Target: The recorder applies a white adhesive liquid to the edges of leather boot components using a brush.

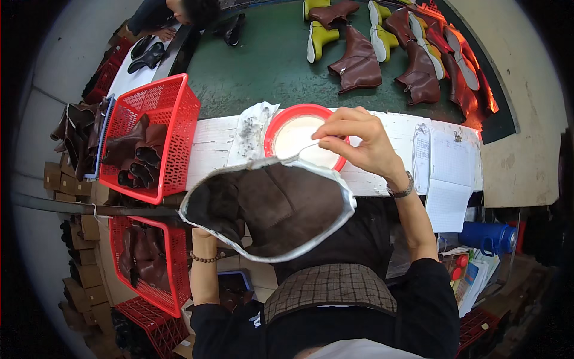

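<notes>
Close in front of me a brown boot (pixel 269 206) is held up with its wide shaft opening toward me. A pale band runs round its rim, and the dark inside shows. My left hand (pixel 204 234) is mostly hidden behind the shaft and holds the boot from below; its fingers do not show. At the far side of the rim, my right hand (pixel 356 136) is closed, thumb and forefinger pinching a thin white strand (pixel 308 145). Just behind the boot stands a red bowl (pixel 280 122) of whitish stuff, partly covered by the shaft and my right hand.
Red baskets (pixel 190 110) of brown boots stand at the left. Beyond the white bench (pixel 212 140), brown boots (pixel 359 63) and yellow-green ones lie on a green surface. A stained cloth (pixel 254 128) lies by the bowl. Papers (pixel 448 158) and a blue flask (pixel 487 238) are at right. Another person works far left.
</notes>
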A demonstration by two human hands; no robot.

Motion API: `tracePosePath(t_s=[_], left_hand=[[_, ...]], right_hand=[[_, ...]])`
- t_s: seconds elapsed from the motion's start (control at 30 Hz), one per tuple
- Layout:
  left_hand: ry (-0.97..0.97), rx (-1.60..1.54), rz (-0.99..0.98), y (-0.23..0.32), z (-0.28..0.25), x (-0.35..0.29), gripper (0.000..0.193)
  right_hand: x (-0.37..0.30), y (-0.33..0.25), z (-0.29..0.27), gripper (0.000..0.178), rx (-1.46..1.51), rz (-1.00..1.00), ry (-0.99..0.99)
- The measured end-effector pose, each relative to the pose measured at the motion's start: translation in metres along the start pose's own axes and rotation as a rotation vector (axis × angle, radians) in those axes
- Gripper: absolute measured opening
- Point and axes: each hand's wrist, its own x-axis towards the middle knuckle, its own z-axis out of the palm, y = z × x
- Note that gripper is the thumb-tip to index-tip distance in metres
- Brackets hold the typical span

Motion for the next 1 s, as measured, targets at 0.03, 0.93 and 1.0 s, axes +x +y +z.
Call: tracePosePath(t_s=[0.03,0.93,1.0], left_hand=[[-0.007,-0.003,-0.003,-0.001,0.002,0.0,0.066],[-0.389,0.09,-0.35,-0.02,0.04,0.024,0.124],[-0.335,0.136,-0.418,-0.02,0.042,0.023,0.12]], right_hand=[[0.003,-0.001,0.002,0.013,0.025,-0.025,-0.002],[0.005,-0.006,-0.01,0.019,-0.01,-0.18,0.107],[0.003,-0.005,-0.011,0.02,-0.025,-0.173,0.098]])
